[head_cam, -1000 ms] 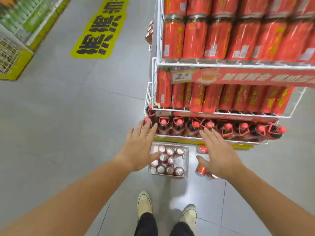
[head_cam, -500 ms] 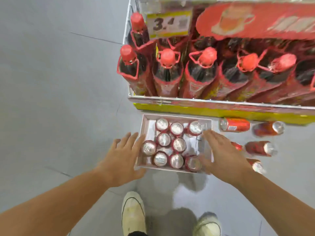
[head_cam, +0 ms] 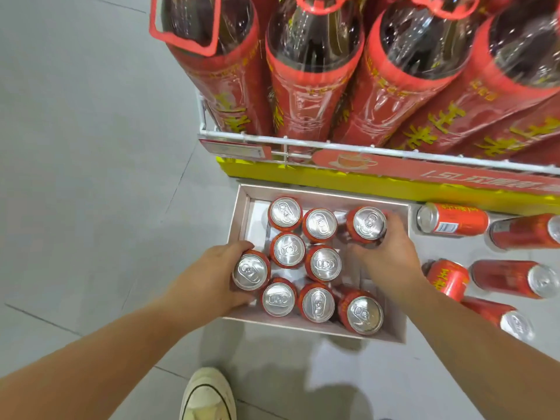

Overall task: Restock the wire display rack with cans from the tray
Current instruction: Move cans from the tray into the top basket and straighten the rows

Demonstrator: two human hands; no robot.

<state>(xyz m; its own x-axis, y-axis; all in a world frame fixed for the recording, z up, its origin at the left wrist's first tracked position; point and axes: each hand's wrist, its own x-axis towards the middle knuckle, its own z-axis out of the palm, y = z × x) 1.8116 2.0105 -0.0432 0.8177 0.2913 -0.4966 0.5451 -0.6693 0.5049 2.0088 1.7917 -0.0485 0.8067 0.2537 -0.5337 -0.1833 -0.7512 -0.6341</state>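
Head view, looking down. The left hand (head_cam: 212, 277) is curled around the red can at the tray's left edge (head_cam: 251, 270), fingers wrapping its side. The right hand (head_cam: 388, 256) is curled around the red can near the tray's far right corner (head_cam: 368, 223), its thumb low on the can's near side. The cardboard tray (head_cam: 315, 327) sits on the grey tiled floor (head_cam: 91, 177), directly in front of the wire display rack (head_cam: 303, 144). Seven other cans (head_cam: 322, 263) stand upright in the tray, silver tops up. Loose cans (head_cam: 454, 219) lie on their sides on the floor to the right of the tray. Large dark-drink bottles (head_cam: 312, 71) with red labels fill the rack's bottom tier; their caps are cut off by the top edge. A pale sneaker (head_cam: 207, 395) shows at the bottom edge. The rack's upper tiers are out of view.
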